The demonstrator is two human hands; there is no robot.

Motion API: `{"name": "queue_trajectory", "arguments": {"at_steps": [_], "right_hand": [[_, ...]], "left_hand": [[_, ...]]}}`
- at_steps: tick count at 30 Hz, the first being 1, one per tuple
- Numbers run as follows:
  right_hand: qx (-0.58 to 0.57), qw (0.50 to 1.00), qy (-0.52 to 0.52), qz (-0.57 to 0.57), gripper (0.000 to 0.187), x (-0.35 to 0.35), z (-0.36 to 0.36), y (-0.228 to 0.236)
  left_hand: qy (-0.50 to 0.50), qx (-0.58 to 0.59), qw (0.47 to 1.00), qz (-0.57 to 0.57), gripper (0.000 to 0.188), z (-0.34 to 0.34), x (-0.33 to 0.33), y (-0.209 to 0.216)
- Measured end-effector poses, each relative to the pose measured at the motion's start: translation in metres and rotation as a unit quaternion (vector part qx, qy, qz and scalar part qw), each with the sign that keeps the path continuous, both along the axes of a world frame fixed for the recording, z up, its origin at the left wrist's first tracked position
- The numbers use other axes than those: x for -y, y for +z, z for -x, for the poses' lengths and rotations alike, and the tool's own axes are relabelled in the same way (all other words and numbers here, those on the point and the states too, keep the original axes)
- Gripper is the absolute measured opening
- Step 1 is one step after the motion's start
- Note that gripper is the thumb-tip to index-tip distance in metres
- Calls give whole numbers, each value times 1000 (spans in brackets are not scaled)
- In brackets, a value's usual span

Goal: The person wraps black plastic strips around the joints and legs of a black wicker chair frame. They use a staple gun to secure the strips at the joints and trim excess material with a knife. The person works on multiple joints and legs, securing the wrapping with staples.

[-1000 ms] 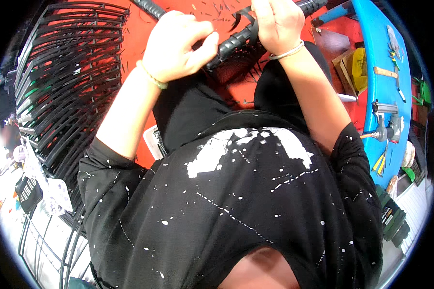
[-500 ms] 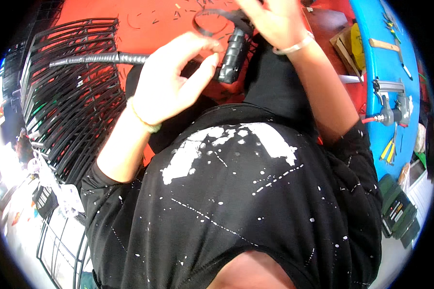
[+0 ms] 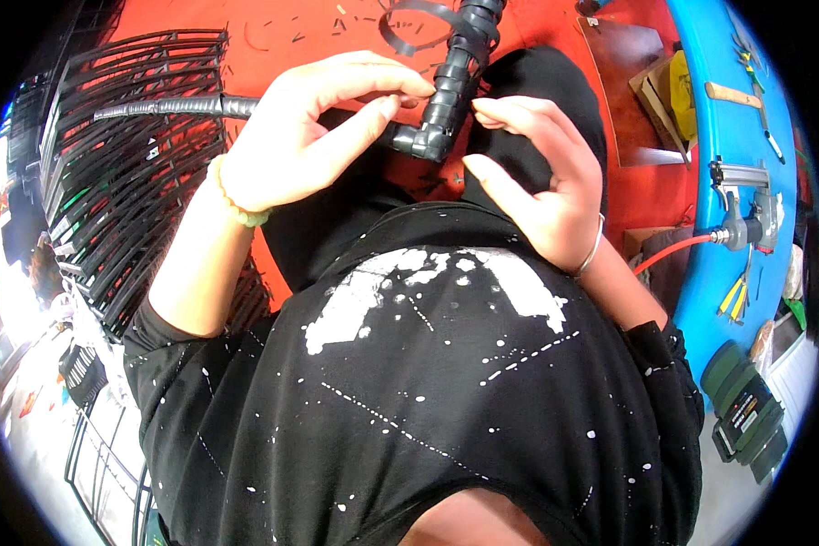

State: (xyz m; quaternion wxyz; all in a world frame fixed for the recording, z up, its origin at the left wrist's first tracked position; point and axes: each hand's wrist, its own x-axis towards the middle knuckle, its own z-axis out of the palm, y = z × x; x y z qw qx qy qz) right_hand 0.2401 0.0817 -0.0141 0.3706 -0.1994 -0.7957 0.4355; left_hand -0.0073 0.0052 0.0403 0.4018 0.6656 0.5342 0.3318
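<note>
A frame tube [image 3: 444, 105] wrapped in black flat strip runs from the top of the view down to a corner above my lap. From that corner a wrapped bar [image 3: 173, 106] goes left, partly hidden behind my left hand. A loose black strip [image 3: 387, 32] curls in a loop beside the tube's upper part. My left hand [image 3: 305, 136] is open, thumb apart, its fingertips at the tube's left side; whether they press on it I cannot tell. Right of the tube, my right hand [image 3: 541, 177] is open, fingers bent and thumb apart, with nothing visible in it.
A stack of black curved frames [image 3: 146, 173] stands at left. Small black scraps litter the red floor [image 3: 282, 27]. On the right, a blue table [image 3: 701, 300] carries a wooden-handled tool [image 3: 733, 95] and an air tool [image 3: 751, 223] with a red hose. Below lies a dark green case [image 3: 746, 409].
My right hand has come down from the top to beside the tube's lower end. My left hand has shifted slightly left. The wrapped tube's corner now shows more fully.
</note>
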Motion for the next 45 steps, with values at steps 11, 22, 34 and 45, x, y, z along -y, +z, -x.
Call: {"name": "queue_trajectory", "arguments": {"at_steps": [11,22,34,45], "right_hand": [[-30,999,-16,-38,53,7,11,-5],[-15,999,-23,-43,58,8,18,-1],[20,993,-72,-88,54,10,18,-3],[9,996,-77,-45,44,14,11,-12]], "left_hand": [[12,-65,996,-57,25,-9,4,-1],[12,-113,986,-125,35,-13,6,-7],[36,-165,971,-170,42,-17,9,-13],[23,-180,962,-206,35,-15,9,-13]]}}
